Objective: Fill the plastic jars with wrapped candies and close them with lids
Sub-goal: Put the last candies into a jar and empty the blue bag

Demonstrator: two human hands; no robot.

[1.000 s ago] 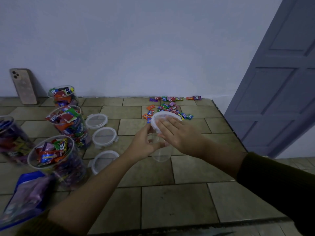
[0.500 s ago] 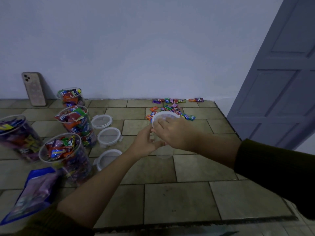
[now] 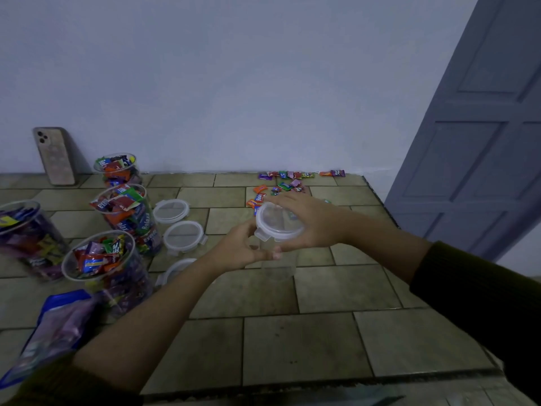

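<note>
The right grip (image 3: 313, 221) curls over a clear lid (image 3: 278, 222), fingers and thumb round its rim, holding it at the mouth of an empty clear jar (image 3: 278, 269). The left grip (image 3: 243, 247) clasps the jar's wall from the left, near the middle of the tiled surface (image 3: 292, 347). Just behind lie loose wrapped candies (image 3: 288, 183), scattered toward the far right corner; leftward are three spare lids (image 3: 183, 237), four candy-filled jars (image 3: 128, 218) along the left side, a blue bag (image 3: 55, 326) at the near left edge and a phone (image 3: 54, 155) leaning at the far edge.
</note>
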